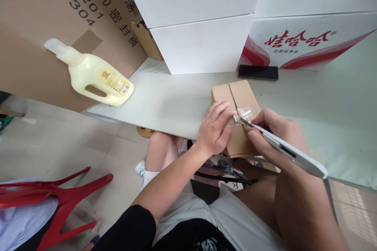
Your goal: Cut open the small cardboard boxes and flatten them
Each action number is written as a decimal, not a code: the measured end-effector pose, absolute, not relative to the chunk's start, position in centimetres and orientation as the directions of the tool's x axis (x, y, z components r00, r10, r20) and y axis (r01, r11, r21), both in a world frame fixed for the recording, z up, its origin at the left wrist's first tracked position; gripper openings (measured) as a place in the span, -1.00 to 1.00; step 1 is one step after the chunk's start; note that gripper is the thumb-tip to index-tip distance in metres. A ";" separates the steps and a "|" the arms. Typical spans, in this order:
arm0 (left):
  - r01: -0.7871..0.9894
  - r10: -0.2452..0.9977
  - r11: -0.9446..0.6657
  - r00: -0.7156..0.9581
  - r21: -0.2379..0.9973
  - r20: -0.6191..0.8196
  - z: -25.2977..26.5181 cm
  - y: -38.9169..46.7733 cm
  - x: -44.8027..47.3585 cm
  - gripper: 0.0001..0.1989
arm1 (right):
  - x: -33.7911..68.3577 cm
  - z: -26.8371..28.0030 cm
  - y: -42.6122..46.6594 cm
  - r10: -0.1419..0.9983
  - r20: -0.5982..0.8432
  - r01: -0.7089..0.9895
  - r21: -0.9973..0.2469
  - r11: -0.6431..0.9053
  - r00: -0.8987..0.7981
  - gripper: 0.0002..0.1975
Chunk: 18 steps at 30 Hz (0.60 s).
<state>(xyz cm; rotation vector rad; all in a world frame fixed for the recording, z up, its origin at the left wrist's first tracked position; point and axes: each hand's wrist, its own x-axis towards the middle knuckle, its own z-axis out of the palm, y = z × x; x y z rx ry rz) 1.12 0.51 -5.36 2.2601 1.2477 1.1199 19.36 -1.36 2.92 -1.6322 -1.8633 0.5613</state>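
A small brown cardboard box (244,141) sits at the front edge of the table, its top seam held by a strip of clear tape (246,113). My left hand (215,125) lies on the box's left side, fingers stretched over the top and one fingertip by the tape. In my right hand (277,133) is a white utility knife (291,153), gripped between thumb and fingers. Its blade tip touches the tape at the seam.
White cartons (203,47) and a red-and-white carton (294,43) stand behind, with a phone (258,72) before them. A yellow jug (101,76) is at left, near a large brown carton (26,19). A red stool (64,200) stands on the floor.
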 end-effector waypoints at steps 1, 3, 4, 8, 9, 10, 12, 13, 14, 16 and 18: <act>0.564 0.822 -0.564 0.308 0.604 0.479 -5.4 0.5 1.1 -0.50 | 19.4 3.0 -1.4 0.985 0.153 0.734 -0.661 0.159 -0.075 -0.95; 0.562 0.823 -0.562 0.307 0.607 0.477 -5.3 0.5 1.1 -0.50 | 19.4 3.1 -1.4 0.987 0.141 0.731 -0.665 0.155 -0.081 -0.95; 0.564 0.824 -0.561 0.308 0.607 0.476 -5.3 0.5 1.1 -0.50 | 19.4 3.3 -1.4 0.988 0.132 0.730 -0.667 0.150 -0.082 -0.94; 0.565 0.824 -0.561 0.309 0.605 0.475 -5.3 0.5 1.1 -0.51 | 19.5 3.8 -1.3 0.992 0.088 0.731 -0.671 0.124 -0.088 -0.93; 0.562 0.822 -0.564 0.309 0.605 0.478 -5.3 0.5 1.1 -0.52 | 19.5 3.9 -1.3 0.993 0.078 0.729 -0.673 0.120 -0.091 -0.93; 0.560 0.821 -0.565 0.308 0.606 0.481 -5.3 0.5 1.1 -0.52 | 19.5 3.9 -1.4 0.993 0.069 0.728 -0.675 0.116 -0.094 -0.93; 0.559 0.820 -0.566 0.305 0.606 0.484 -5.4 0.5 1.0 -0.54 | 19.5 3.8 -1.4 0.994 0.058 0.727 -0.679 0.105 -0.089 -0.94; 0.560 0.821 -0.565 0.305 0.606 0.483 -5.4 0.5 1.0 -0.54 | 19.6 3.7 -1.4 0.995 0.056 0.727 -0.680 0.097 -0.081 -0.94; 0.562 0.822 -0.563 0.306 0.606 0.480 -5.4 0.5 1.0 -0.55 | 19.6 3.5 -1.4 0.996 0.056 0.729 -0.679 0.089 -0.070 -0.95; 0.563 0.824 -0.560 0.307 0.607 0.476 -5.4 0.5 1.1 -0.56 | 19.6 3.2 -1.4 0.997 0.058 0.736 -0.672 0.075 -0.049 -0.95; 0.563 0.825 -0.559 0.306 0.608 0.476 -5.4 0.5 1.2 -0.56 | 19.5 2.9 -1.3 0.998 0.057 0.744 -0.665 0.066 -0.037 -0.95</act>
